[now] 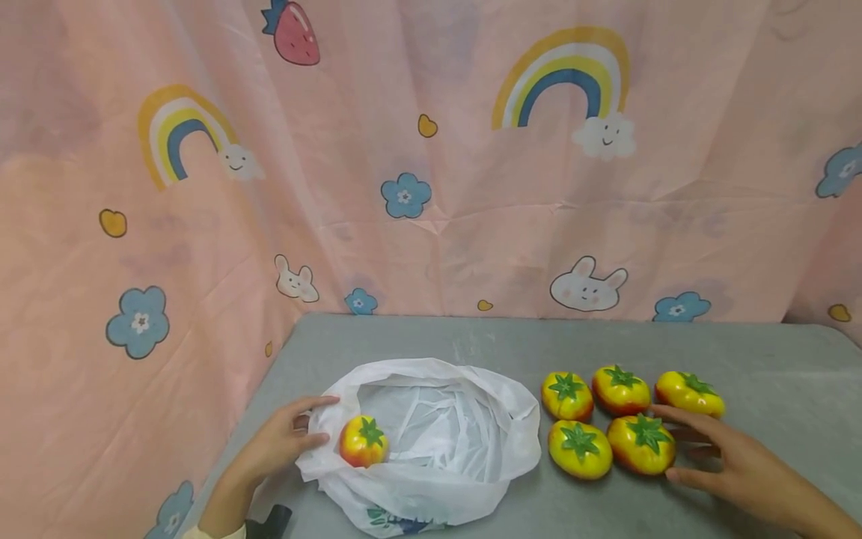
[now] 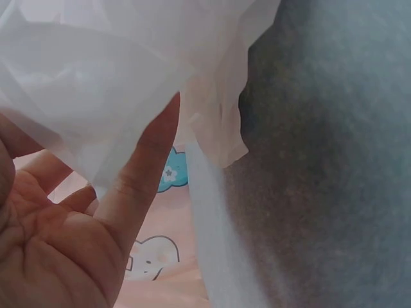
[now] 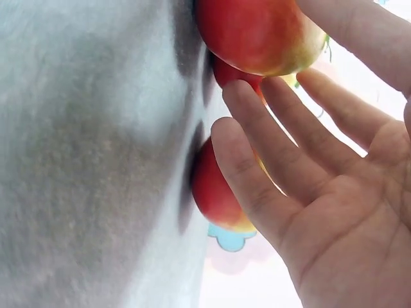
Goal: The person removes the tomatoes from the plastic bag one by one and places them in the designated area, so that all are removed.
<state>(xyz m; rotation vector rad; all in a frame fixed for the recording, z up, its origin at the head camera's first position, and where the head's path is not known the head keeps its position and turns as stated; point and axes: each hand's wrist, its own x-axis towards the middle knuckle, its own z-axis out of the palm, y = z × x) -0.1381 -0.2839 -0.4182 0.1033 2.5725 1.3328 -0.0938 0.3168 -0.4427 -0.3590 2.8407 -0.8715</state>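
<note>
A white plastic bag [image 1: 438, 494] lies on the table with its mouth spread wide. One yellow-and-red tomato [image 1: 364, 442] with a green star-shaped top sits inside, near the bag's left rim. My left hand [image 1: 283, 442] touches that rim, thumb and forefinger apart; in the left wrist view the thin film [image 2: 90, 77] hangs across its fingers. To the right of the bag, several similar tomatoes stand in two rows. My right hand [image 1: 734, 457] is spread beside the front-right tomato [image 1: 641, 444], thumb near its side. The right wrist view shows the fingers extended close by a tomato [image 3: 257, 32].
Behind the front row are the back-left tomato [image 1: 567, 397], back-middle tomato [image 1: 621, 391] and back-right tomato [image 1: 690, 394]. The front-left tomato [image 1: 581, 449] is beside the bag. A pink printed curtain [image 1: 471, 247] hangs behind and left of the grey table [image 1: 431, 333].
</note>
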